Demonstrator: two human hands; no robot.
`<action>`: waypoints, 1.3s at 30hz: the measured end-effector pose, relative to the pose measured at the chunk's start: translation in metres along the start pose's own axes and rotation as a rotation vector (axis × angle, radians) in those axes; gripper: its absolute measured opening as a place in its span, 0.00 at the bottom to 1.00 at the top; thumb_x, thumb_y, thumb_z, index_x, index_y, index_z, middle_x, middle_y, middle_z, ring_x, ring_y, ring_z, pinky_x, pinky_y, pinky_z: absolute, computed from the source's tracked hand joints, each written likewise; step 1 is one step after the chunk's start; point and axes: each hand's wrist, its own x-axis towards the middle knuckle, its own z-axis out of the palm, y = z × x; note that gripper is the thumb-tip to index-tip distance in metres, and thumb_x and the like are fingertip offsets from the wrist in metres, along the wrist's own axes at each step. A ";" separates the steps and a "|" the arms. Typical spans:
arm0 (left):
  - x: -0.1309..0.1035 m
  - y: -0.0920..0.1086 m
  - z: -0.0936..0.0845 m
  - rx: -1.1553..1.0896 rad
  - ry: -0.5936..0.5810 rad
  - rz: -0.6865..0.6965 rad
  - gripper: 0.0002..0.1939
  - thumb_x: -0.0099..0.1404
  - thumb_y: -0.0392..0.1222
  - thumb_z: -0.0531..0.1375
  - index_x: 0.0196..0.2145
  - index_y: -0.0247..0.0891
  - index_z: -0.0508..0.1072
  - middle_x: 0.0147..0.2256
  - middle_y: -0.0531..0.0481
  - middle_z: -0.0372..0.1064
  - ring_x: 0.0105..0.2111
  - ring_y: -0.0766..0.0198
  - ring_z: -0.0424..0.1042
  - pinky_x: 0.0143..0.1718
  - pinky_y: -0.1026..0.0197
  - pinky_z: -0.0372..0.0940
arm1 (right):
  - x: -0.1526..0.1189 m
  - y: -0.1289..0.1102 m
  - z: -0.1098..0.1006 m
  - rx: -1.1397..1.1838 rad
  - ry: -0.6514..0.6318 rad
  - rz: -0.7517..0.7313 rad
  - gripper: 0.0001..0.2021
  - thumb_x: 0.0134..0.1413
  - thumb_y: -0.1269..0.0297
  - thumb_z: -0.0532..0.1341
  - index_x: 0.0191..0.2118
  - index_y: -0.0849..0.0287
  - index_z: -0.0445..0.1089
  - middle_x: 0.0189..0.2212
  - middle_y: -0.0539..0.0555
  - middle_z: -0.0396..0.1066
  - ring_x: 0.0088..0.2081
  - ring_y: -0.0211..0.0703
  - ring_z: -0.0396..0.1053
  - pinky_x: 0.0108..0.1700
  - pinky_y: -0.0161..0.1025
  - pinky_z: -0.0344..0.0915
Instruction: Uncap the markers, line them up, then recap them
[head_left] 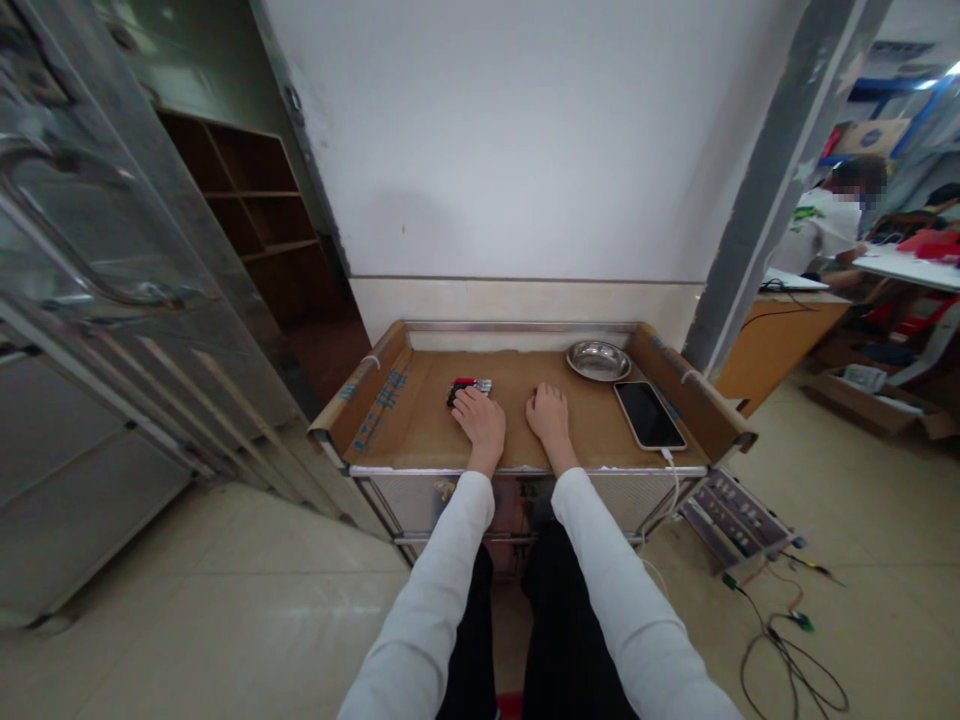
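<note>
Though unclear, blue characters (391, 388) on cardboard (424, 435), left hand (481, 416) over red-and-silver items (469, 383)

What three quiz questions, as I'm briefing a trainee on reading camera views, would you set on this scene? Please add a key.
1. Multiple choice: which hand partly covers the cluster of small red, black and silver pieces?
A) the left
B) the right
C) both

2. True or false: the metal bowl stands nearer to the right hand than to the left hand.

3. Fill in: the phone has a ____ plugged into its near end.

Key:
1. A
2. True
3. White cable
</note>
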 end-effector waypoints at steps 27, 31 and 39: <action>0.022 0.013 0.036 -0.374 -0.389 0.591 0.17 0.66 0.27 0.47 0.48 0.33 0.69 0.50 0.39 0.69 0.53 0.61 0.67 0.54 0.59 0.62 | 0.001 -0.001 -0.008 -0.045 -0.100 0.014 0.10 0.61 0.71 0.50 0.44 0.65 0.66 0.44 0.63 0.71 0.47 0.49 0.66 0.47 0.42 0.57; 0.021 0.013 0.034 -0.376 -0.388 0.587 0.17 0.66 0.27 0.47 0.48 0.33 0.69 0.50 0.39 0.69 0.52 0.61 0.68 0.54 0.59 0.62 | 0.000 -0.001 -0.008 -0.038 -0.105 0.010 0.10 0.61 0.70 0.50 0.43 0.65 0.67 0.44 0.63 0.71 0.46 0.50 0.66 0.47 0.42 0.57; 0.020 0.013 0.034 -0.358 -0.392 0.588 0.16 0.66 0.28 0.48 0.48 0.33 0.69 0.50 0.39 0.69 0.52 0.61 0.68 0.54 0.60 0.62 | 0.001 0.000 -0.007 -0.047 -0.106 0.007 0.10 0.61 0.70 0.50 0.43 0.64 0.67 0.43 0.62 0.71 0.46 0.49 0.65 0.47 0.42 0.56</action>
